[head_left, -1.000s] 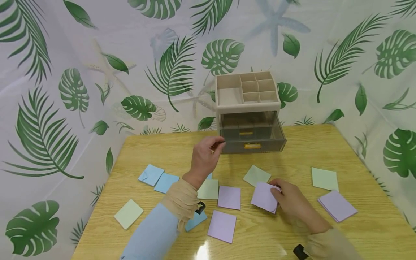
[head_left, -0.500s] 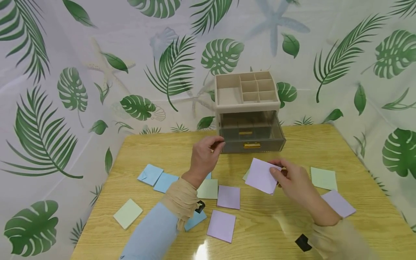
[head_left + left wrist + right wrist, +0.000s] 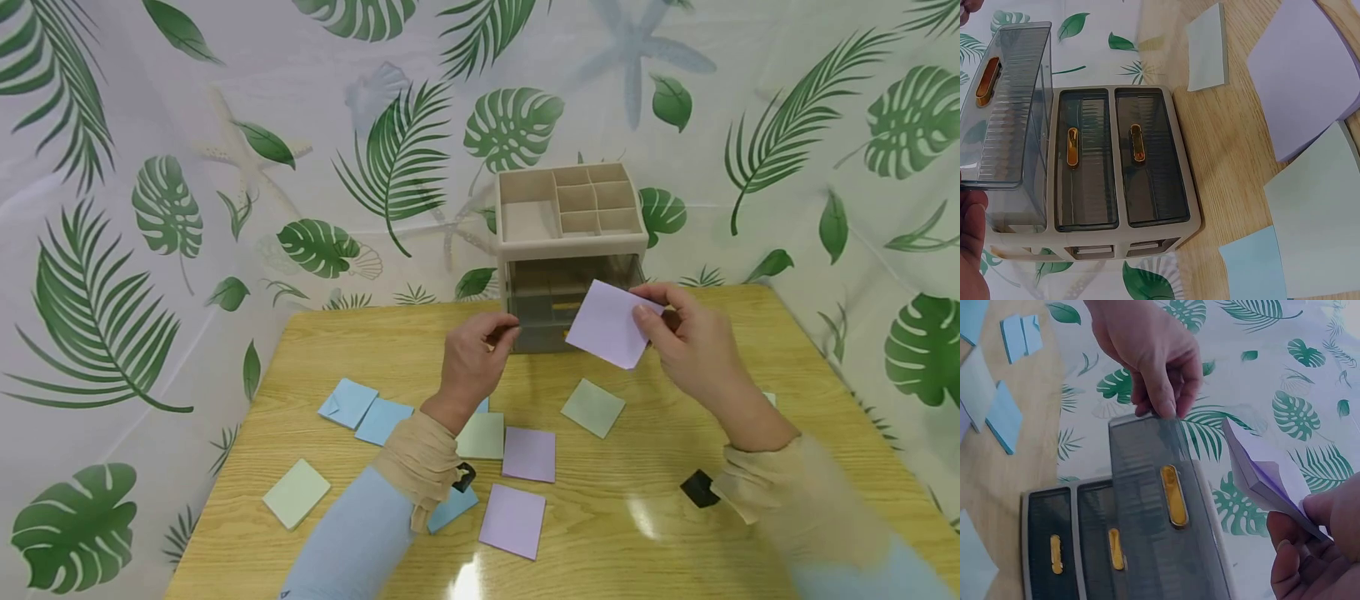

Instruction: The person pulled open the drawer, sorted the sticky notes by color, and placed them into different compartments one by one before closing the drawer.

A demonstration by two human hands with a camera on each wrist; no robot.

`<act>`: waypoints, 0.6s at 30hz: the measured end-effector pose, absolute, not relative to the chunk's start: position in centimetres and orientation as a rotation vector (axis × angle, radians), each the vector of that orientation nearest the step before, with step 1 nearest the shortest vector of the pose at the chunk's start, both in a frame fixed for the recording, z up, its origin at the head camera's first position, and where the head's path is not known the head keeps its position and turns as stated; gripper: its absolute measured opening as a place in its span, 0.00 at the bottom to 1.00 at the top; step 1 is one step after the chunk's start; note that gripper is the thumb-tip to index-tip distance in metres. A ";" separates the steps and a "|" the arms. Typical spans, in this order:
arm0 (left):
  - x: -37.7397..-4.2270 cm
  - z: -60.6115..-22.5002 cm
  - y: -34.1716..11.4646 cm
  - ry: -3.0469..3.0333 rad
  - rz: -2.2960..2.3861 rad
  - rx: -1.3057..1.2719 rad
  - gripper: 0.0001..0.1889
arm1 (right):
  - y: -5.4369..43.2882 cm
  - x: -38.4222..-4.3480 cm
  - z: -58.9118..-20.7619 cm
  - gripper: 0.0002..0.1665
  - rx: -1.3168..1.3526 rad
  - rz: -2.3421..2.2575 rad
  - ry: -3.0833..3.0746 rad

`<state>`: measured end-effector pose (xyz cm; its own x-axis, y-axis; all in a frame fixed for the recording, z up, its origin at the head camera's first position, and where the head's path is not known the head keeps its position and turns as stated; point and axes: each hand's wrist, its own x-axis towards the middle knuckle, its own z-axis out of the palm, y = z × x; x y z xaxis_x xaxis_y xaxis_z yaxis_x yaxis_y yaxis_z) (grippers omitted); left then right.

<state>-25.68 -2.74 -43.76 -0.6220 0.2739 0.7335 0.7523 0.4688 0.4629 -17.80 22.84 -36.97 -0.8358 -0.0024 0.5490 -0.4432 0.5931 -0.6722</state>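
Observation:
A beige desktop organizer (image 3: pixel 573 246) stands at the back of the table, its top smoke-grey drawer (image 3: pixel 536 335) pulled out. My left hand (image 3: pixel 476 362) pinches the left front corner of that drawer, which the right wrist view shows close up. In my right hand (image 3: pixel 697 346) is a purple sticky-note pad (image 3: pixel 609 323), held by its right edge between thumb and fingers. The pad is raised in front of the drawer and hides part of its front and handle. The right wrist view shows the pad's sheets (image 3: pixel 1266 472) slightly spread, apart from the drawer front (image 3: pixel 1147 487).
On the table lie blue pads (image 3: pixel 348 403), a pale green pad (image 3: pixel 296 493) at left, another green pad (image 3: pixel 592 407) before the organizer, and purple pads (image 3: pixel 528 455) near the middle. Two lower drawers (image 3: pixel 1150 156) are closed. A leaf-patterned cloth (image 3: pixel 420 167) hangs behind.
My right hand has carried the purple pad up and away from me, from low over the table to the drawer's front. My left hand has stayed at the drawer corner.

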 end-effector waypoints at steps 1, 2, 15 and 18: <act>-25.7 -43.8 -2.8 -2.139 -1.080 -0.849 0.05 | 22.9 -18.2 -36.7 0.11 0.353 1.178 -2.309; -25.7 -43.7 -2.8 -2.139 -1.080 -0.848 0.05 | 22.9 -18.5 -36.5 0.12 0.346 1.174 -2.303; -25.9 -44.0 -2.9 -2.111 -1.093 -0.848 0.05 | 22.1 -22.6 -35.0 0.12 0.229 0.991 -2.253; -25.9 -44.0 -2.8 -2.100 -1.099 -0.855 0.05 | 22.0 -23.4 -35.1 0.11 0.246 0.941 -2.237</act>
